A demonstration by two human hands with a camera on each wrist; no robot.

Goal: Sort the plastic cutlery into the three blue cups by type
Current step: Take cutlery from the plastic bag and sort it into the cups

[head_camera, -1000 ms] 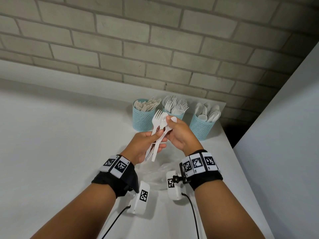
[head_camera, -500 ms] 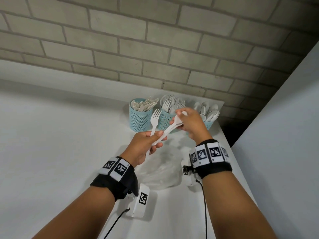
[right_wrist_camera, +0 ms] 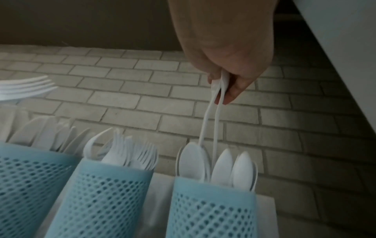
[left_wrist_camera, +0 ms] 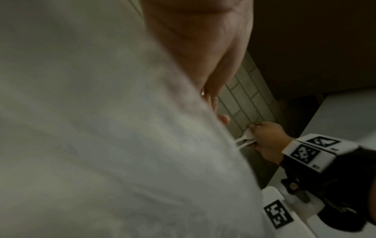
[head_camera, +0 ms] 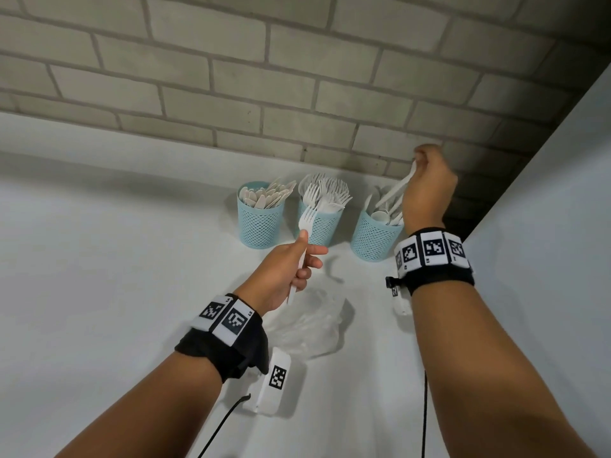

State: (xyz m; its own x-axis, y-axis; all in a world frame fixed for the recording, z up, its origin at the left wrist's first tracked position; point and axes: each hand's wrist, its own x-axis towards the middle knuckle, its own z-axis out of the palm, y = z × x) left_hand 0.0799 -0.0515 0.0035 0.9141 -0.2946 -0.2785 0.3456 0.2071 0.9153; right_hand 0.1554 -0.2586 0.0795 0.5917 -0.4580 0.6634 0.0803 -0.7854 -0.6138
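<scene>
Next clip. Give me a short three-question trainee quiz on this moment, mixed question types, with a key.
1. True or false: the left hand holds a knife.
2. Multiple choice: the right hand lowers its spoons into which cup? A) the left cup B) the middle cup C) the right cup
3. Fill in: the middle cup holds ____.

Key
1. False; it grips a fork.
2. C; the handles are pinched above the right cup, with the bowls down among the spoons there.
3. Forks.
</scene>
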